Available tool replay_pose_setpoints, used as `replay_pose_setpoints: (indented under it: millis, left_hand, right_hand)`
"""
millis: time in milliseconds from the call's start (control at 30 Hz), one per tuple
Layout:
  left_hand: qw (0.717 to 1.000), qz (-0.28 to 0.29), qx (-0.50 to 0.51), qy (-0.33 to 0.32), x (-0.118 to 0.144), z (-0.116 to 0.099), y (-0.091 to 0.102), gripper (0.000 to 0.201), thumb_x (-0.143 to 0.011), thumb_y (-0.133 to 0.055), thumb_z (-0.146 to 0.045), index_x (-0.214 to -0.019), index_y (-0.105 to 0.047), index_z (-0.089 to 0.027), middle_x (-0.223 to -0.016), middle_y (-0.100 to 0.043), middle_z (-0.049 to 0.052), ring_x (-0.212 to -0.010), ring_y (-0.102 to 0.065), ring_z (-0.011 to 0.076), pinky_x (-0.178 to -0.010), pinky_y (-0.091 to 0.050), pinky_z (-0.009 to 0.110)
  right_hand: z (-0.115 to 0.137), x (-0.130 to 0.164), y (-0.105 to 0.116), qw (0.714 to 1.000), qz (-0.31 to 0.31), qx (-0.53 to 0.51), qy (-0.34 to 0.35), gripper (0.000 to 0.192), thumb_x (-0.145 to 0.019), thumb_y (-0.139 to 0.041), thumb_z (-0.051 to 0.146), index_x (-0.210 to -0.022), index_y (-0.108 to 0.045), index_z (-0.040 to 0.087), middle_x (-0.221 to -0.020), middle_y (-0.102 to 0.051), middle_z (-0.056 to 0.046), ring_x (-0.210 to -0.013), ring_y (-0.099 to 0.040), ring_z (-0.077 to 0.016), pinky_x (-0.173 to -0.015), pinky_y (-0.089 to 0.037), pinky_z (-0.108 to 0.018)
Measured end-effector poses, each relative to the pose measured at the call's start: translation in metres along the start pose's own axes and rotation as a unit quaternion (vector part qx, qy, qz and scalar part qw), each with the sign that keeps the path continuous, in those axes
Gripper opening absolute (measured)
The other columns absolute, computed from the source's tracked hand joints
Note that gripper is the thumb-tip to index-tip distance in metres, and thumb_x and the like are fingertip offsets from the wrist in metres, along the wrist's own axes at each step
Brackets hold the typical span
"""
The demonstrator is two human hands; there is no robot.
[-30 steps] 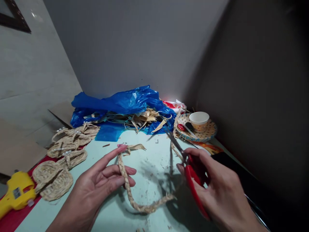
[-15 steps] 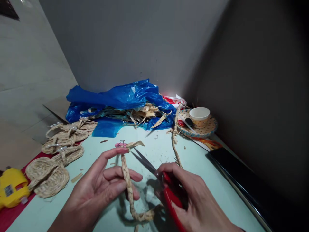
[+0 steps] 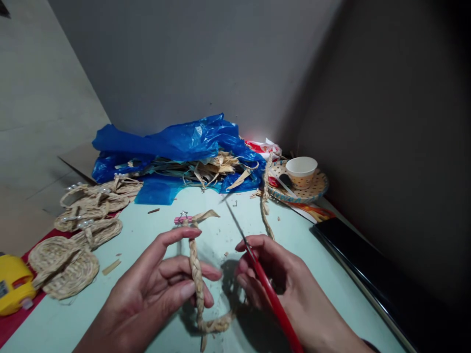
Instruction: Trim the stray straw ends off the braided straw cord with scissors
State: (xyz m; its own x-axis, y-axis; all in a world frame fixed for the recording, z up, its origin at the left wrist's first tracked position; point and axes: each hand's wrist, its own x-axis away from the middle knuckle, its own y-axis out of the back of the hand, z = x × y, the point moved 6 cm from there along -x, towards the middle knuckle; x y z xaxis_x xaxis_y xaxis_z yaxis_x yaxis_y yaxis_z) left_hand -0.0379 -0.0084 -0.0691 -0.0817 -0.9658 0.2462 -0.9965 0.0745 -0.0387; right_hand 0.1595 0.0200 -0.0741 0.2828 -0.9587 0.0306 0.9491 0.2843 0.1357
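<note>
Braid (image 3: 199, 290) lies across the left fingers (image 3: 210, 270), loosely held, while right fingers (image 3: 263, 243) grip red scissors (image 3: 273, 299).

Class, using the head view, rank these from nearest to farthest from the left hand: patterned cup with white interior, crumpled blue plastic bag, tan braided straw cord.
1. Tan braided straw cord, held in the left hand
2. Crumpled blue plastic bag, back, left of centre
3. Patterned cup with white interior, back right

Red-handled scissors (image 3: 270, 289), tan braided cord (image 3: 196, 274), pink clip (image 3: 183, 220), blue bag (image 3: 172, 139), yellow glue gun (image 3: 14, 284), dark-speckled tan tray (image 3: 317, 185), pale-green tabletop (image 3: 140, 235)
</note>
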Motion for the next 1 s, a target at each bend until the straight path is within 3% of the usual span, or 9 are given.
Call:
replay_pose_setpoints:
  millis: [100, 200, 333, 433, 567, 667, 833, 1000]
  left_hand:
    - [1.0, -0.016, 0.023, 0.013, 0.0, 0.0, 0.0, 0.053, -0.084, -0.075, -0.039, -0.129, -0.05, -0.026, -0.09, -0.082, 0.007, -0.074, -0.075, 0.0232, -0.068, -0.06, 0.03]
    - [0.997, -0.044, 0.055, 0.022, 0.001, 0.0, -0.001, 0.048, -0.078, -0.081, -0.041, -0.118, -0.057, -0.027, -0.091, -0.082, 0.005, -0.071, -0.077, 0.0237, -0.064, -0.061, 0.03]
    - [0.992, -0.089, 0.09, 0.006, 0.002, -0.006, -0.001, 0.047, -0.068, -0.089, -0.041, -0.106, -0.062, -0.031, -0.083, -0.079, -0.002, -0.07, -0.077, 0.0229, -0.065, -0.061, 0.028]
    - [0.989, -0.114, 0.089, -0.007, 0.003, -0.012, 0.002, 0.048, -0.065, -0.091, -0.043, -0.103, -0.065, -0.032, -0.073, -0.074, -0.006, -0.062, -0.071, 0.0157, -0.059, -0.058, 0.021]
    - [0.991, -0.105, 0.085, 0.016, 0.003, -0.013, 0.002, 0.056, -0.067, -0.091, -0.041, -0.112, -0.06, -0.033, -0.074, -0.075, -0.007, -0.06, -0.069, 0.0142, -0.054, -0.056, 0.018]
    - [0.992, -0.094, 0.088, 0.019, 0.002, -0.013, 0.0, 0.05, -0.071, -0.087, -0.038, -0.112, -0.059, -0.03, -0.069, -0.074, -0.005, -0.06, -0.071, 0.0172, -0.056, -0.058, 0.022]
    - [0.99, -0.083, 0.102, 0.041, -0.001, -0.008, -0.002, 0.045, -0.064, -0.088, -0.029, -0.102, -0.064, -0.028, -0.065, -0.073, -0.005, -0.057, -0.069, 0.0163, -0.057, -0.057, 0.023]
    - [0.988, -0.07, 0.131, 0.031, -0.001, -0.005, -0.002, 0.042, -0.063, -0.089, -0.025, -0.1, -0.068, -0.027, -0.063, -0.073, -0.007, -0.055, -0.067, 0.0118, -0.055, -0.053, 0.018]
  right_hand:
    - [-0.002, 0.002, -0.004, 0.999, 0.015, -0.039, 0.005, 0.015, -0.092, -0.054, 0.029, -0.105, -0.054, 0.022, -0.078, -0.064, -0.001, -0.067, -0.064, -0.016, -0.055, -0.051, -0.022]
    - [0.009, 0.006, -0.004, 0.996, 0.034, 0.055, 0.06, 0.017, -0.085, -0.06, 0.021, -0.102, -0.058, 0.022, -0.075, -0.062, 0.001, -0.061, -0.058, -0.0136, -0.055, -0.048, -0.022]
    - [0.03, 0.014, -0.006, 0.955, 0.041, 0.218, 0.196, 0.021, -0.078, -0.06, 0.016, -0.099, -0.062, 0.02, -0.079, -0.063, 0.001, -0.066, -0.056, -0.0138, -0.059, -0.047, -0.023]
    - [0.034, 0.02, -0.009, 0.925, 0.027, 0.288, 0.244, 0.019, -0.081, -0.056, 0.021, -0.099, -0.062, 0.019, -0.082, -0.064, -0.003, -0.074, -0.06, -0.0179, -0.066, -0.05, -0.027]
    - [0.034, 0.025, -0.011, 0.891, -0.008, 0.36, 0.275, 0.025, -0.08, -0.05, 0.018, -0.104, -0.061, 0.018, -0.089, -0.066, -0.006, -0.083, -0.062, -0.0223, -0.072, -0.051, -0.031]
    - [0.033, 0.027, -0.01, 0.873, -0.011, 0.386, 0.298, 0.029, -0.08, -0.047, 0.015, -0.106, -0.06, 0.017, -0.089, -0.066, -0.007, -0.084, -0.062, -0.0228, -0.073, -0.05, -0.033]
    - [0.031, 0.026, -0.012, 0.857, 0.037, 0.401, 0.321, 0.026, -0.085, -0.046, 0.018, -0.106, -0.061, 0.014, -0.085, -0.064, -0.006, -0.077, -0.058, -0.0212, -0.065, -0.047, -0.032]
    - [0.038, 0.027, -0.013, 0.828, 0.018, 0.419, 0.373, 0.023, -0.093, -0.043, 0.015, -0.109, -0.06, 0.012, -0.079, -0.063, -0.006, -0.067, -0.054, -0.0183, -0.057, -0.043, -0.03]
